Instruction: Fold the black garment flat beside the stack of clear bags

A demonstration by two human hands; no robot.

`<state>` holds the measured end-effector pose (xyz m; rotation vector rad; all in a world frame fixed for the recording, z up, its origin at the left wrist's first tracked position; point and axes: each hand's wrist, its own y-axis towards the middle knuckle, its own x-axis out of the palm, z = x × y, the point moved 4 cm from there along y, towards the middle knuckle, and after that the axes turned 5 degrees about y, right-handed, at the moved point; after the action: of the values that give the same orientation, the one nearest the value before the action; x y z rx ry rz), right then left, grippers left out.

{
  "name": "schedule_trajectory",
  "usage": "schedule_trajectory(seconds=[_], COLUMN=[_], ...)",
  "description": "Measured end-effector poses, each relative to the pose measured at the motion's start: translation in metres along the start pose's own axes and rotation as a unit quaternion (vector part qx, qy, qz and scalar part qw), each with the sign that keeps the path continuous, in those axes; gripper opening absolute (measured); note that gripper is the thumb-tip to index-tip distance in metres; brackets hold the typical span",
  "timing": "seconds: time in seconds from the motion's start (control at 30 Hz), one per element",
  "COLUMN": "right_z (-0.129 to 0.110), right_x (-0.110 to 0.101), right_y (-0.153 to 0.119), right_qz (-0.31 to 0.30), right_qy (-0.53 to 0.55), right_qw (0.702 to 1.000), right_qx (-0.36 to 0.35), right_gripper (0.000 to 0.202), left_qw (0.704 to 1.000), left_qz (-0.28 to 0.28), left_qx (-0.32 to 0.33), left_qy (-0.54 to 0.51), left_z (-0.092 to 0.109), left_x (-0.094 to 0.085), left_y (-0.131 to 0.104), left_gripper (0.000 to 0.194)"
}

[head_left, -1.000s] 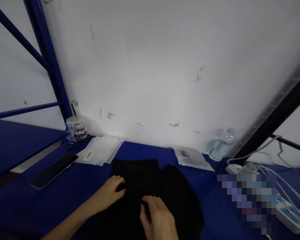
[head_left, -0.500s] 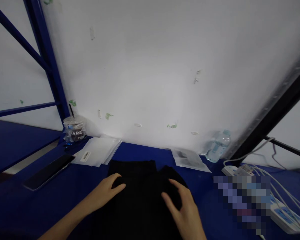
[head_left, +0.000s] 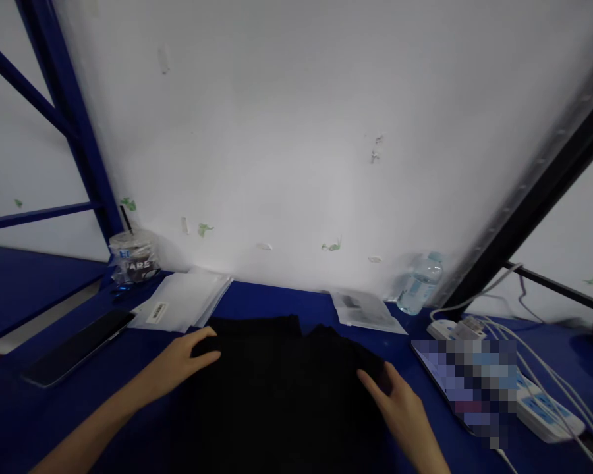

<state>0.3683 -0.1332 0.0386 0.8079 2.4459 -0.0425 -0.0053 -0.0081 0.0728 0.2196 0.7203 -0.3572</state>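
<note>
A black garment (head_left: 286,395) lies spread on the blue table in front of me, its far edge uneven with a notch near the middle. Its exact kind is hard to make out in the dark cloth. At its upper left edge is my left hand (head_left: 190,359), closed on the cloth with the thumb on top. My right hand (head_left: 400,408) grips the right edge between thumb and fingers. Some fingertips of both hands are hidden by the fabric.
White plastic packets (head_left: 182,299) and a dark phone (head_left: 79,349) lie at left, near a wrapped cup (head_left: 136,260) with a straw. Another packet (head_left: 368,311), a water bottle (head_left: 422,284), a power strip (head_left: 548,415) with cables and a partly blurred phone (head_left: 437,368) are at right.
My hands have moved apart, the left one leftward and the right one rightward. The garment's right side is spread wider and flatter. The view has shifted slightly.
</note>
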Motion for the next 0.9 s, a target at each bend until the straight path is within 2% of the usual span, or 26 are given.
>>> schedule_trajectory(seconds=[0.07,0.13,0.23,0.37,0.47,0.6,0.67,0.77,0.83,0.9], right_z=[0.009,0.004,-0.017,-0.033,-0.031,-0.024,-0.027,-0.037,-0.044,-0.047], right_x=[-0.006,-0.003,0.015,0.026,0.014,0.0,0.008,0.031,0.041,0.04], right_y=[0.004,0.007,0.013,0.017,0.009,0.002,0.006,0.015,0.02,0.02], right_qz=[0.05,0.071,0.005,-0.067,-0.071,-0.047,-0.063,-0.119,-0.142,-0.136], right_qy=[-0.052,-0.077,-0.077,-0.053,-0.033,-0.051,-0.067,-0.095,-0.116,-0.123], right_qw=[0.997,0.989,0.976,0.976,0.978,0.974,0.964,0.943,0.935,0.935], right_qx=[-0.034,-0.108,-0.203,-0.198,-0.193,-0.214,-0.249,-0.296,-0.303,-0.303], right_gripper=[0.062,0.059,0.042,0.021,0.022,0.029,0.035,0.041,0.032,0.022], left_qw=[1.0,1.0,0.999,0.995,0.994,0.995,0.994,0.986,0.979,0.973], left_qz=[0.02,0.018,0.024,0.088,0.106,0.074,0.05,0.009,-0.007,-0.013], left_qx=[-0.006,-0.009,-0.01,0.005,0.032,0.067,0.092,0.159,0.195,0.215], left_qy=[0.011,0.021,0.037,0.038,0.021,0.015,0.022,0.042,0.061,0.079], left_z=[-0.013,-0.024,-0.03,-0.022,-0.015,-0.01,-0.004,0.011,0.019,0.02], left_x=[-0.002,0.0,0.005,0.001,-0.001,0.005,0.01,0.016,0.019,0.022], left_y=[0.0,0.001,0.002,-0.008,-0.032,-0.073,-0.087,-0.1,-0.107,-0.115], left_gripper=[0.028,0.029,0.03,0.029,0.025,0.019,0.019,0.022,0.026,0.03])
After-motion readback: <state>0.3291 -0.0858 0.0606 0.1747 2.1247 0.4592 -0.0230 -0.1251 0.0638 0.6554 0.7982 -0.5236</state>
